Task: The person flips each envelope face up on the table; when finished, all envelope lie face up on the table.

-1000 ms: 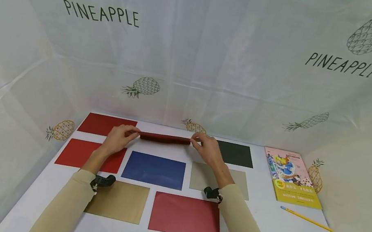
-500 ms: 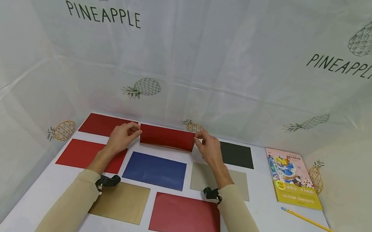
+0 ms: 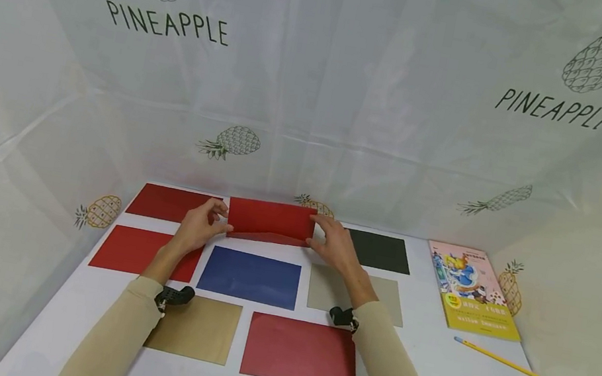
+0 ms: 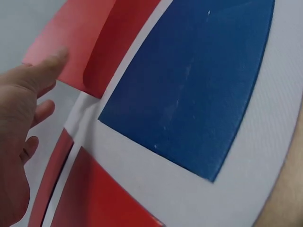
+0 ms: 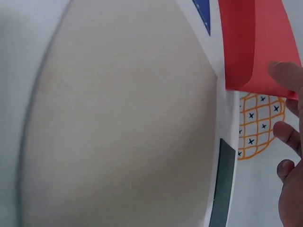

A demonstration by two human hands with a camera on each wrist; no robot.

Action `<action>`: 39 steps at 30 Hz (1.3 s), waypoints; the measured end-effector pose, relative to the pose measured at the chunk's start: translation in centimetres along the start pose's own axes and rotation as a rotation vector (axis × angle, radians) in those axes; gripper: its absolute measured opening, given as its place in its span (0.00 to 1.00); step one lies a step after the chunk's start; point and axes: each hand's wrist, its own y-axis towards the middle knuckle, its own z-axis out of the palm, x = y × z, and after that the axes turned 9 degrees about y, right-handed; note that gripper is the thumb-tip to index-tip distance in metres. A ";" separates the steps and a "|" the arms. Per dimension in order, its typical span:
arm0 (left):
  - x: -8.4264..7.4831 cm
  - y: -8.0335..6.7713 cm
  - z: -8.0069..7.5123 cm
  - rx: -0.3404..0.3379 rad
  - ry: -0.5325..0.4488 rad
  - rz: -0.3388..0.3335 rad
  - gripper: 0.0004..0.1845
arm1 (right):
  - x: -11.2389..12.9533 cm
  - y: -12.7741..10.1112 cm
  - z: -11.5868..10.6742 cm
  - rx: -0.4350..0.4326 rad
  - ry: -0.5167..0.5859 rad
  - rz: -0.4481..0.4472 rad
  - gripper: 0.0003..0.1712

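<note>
A red sheet of paper (image 3: 271,218) is held up at the far side of the table, its lower part showing a bent, folded edge. My left hand (image 3: 198,225) pinches its left end, thumb in front and fingers behind. The right end is pinched by my right hand (image 3: 337,244). In the left wrist view the thumb lies over the red sheet (image 4: 80,38), whose darker strip meets a lighter one at a crease. The right wrist view shows the red sheet (image 5: 258,42) under the thumb, with other fingers loosely bent below it.
Around the hands lie a dark red sheet (image 3: 168,201), red sheet (image 3: 127,248), blue sheet (image 3: 249,277), dark green sheet (image 3: 380,251), beige sheet (image 3: 387,297), tan sheet (image 3: 203,329) and rose-red sheet (image 3: 302,353). A book (image 3: 473,289) and yellow pencil (image 3: 495,357) are at right.
The held red sheet has gone from a narrow, edge-on band to a broad face tilted toward the camera, with a crease now near its bottom. Both hands stay at its ends.
</note>
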 end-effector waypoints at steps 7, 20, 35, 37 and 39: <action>0.0 -0.2 0.3 0.028 0.075 0.037 0.30 | -0.4 -0.2 0.7 0.036 -0.046 -0.001 0.39; -0.1 -0.2 1.3 0.060 0.242 0.036 0.29 | -0.5 0.1 1.4 0.108 -0.115 0.068 0.43; 0.2 -0.4 1.4 0.095 0.342 0.036 0.24 | -0.3 0.2 1.8 0.146 -0.144 0.116 0.34; 0.4 -0.3 1.5 0.104 0.343 0.048 0.23 | -0.4 0.2 1.9 0.148 -0.140 0.114 0.31; 0.5 -0.3 1.6 0.114 0.350 0.055 0.23 | -0.5 0.1 2.0 0.155 -0.139 0.115 0.28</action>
